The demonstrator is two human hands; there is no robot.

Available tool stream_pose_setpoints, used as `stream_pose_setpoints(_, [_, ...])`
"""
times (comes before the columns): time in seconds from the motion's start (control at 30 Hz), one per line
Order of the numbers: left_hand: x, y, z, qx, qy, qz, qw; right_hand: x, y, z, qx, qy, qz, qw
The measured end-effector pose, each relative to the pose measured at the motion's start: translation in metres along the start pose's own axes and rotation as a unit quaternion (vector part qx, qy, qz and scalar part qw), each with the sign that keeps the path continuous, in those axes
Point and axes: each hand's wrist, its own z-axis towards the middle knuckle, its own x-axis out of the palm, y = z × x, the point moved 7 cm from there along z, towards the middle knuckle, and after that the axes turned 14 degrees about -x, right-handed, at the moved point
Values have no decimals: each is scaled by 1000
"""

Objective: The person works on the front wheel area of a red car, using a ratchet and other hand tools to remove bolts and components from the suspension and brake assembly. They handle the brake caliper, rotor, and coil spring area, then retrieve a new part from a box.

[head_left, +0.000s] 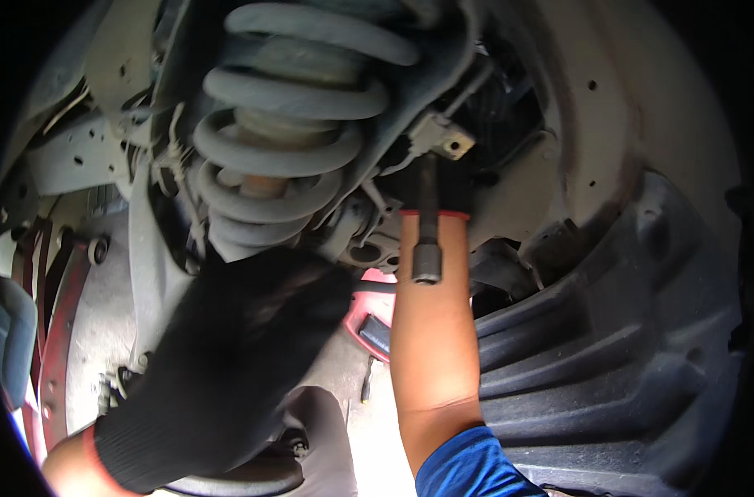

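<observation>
My left hand (269, 311), in a black knitted glove with an orange-red cuff, is closed just below the coil spring (290, 99). Its fingers are dark and a little blurred; a short dark bar (375, 287) shows at their right, and I cannot tell if they grip it. My right arm reaches straight up past the spring. The black-gloved right hand (450, 189) is mostly lost in shadow behind a metal bracket (447, 142), its fingers hidden. A rod with a socket-like end (427, 261) hangs down in front of that wrist; what holds it cannot be made out.
Ribbed black plastic liner (600, 348) curves along the right. Grey suspension arms (149, 248) and a cable (196, 224) lie left of the spring. Below are a red-and-pink object (368, 319), a small dark tool (367, 383) on the floor and my trousered knee (323, 431).
</observation>
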Motion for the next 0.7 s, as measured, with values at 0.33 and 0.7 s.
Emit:
stream_pose_setpoints(0.33, [92, -8, 85, -120, 137, -506, 843, -5, -25, 11, -27, 65, -37, 997])
stream_pose_setpoints(0.7, [87, 14, 132, -124, 128, -326, 928, -102, 48, -74, 350, -121, 399, 839])
